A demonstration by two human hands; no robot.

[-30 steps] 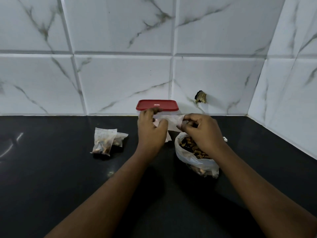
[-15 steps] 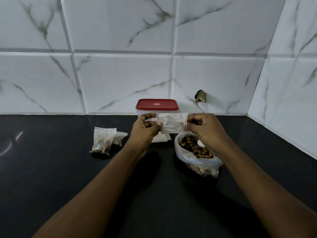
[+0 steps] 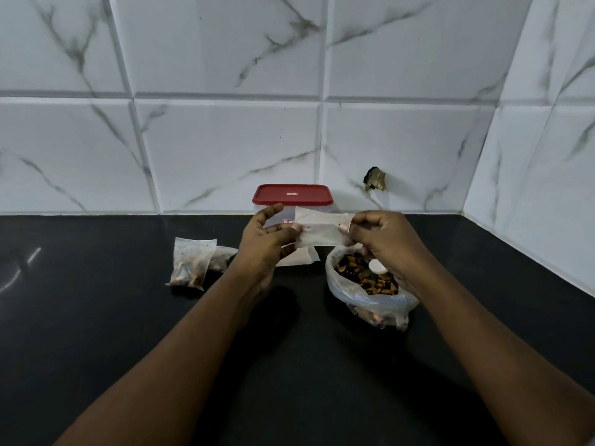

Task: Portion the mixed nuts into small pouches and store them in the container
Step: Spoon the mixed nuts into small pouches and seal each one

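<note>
Two hands: both raised just above the counter in front of the container, with one pouch stretched flat between them.
Left hand (image 3: 267, 244): thumb and fingertips pinch the pouch's left edge; the other fingers are loosely curled.
Right hand (image 3: 384, 241): fingers curled, pinching the pouch's right edge.
Empty pouch (image 3: 322, 231): translucent white, held level, nothing visible inside; in view it overlaps the container's front wall.
Container (image 3: 292, 194): clear box with its red lid on, standing against the back wall.
Bag of mixed nuts (image 3: 360, 296): open clear plastic bag on the counter, under the right hand; a small white round object (image 3: 377, 267) lies on the nuts, identity unclear.
Filled pouches (image 3: 190, 263): two on the counter, left of the left hand, touching each other.
Spare pouches (image 3: 299, 257): flat pale sheets on the counter below the held pouch; count not readable.
Surface: glossy black countertop (image 3: 96, 333), with a streak of glare at far left.
Room: corner of white, grey-veined tile walls (image 3: 225, 140); a dark fitting (image 3: 374, 179) protrudes from the back wall right of the container.
</note>
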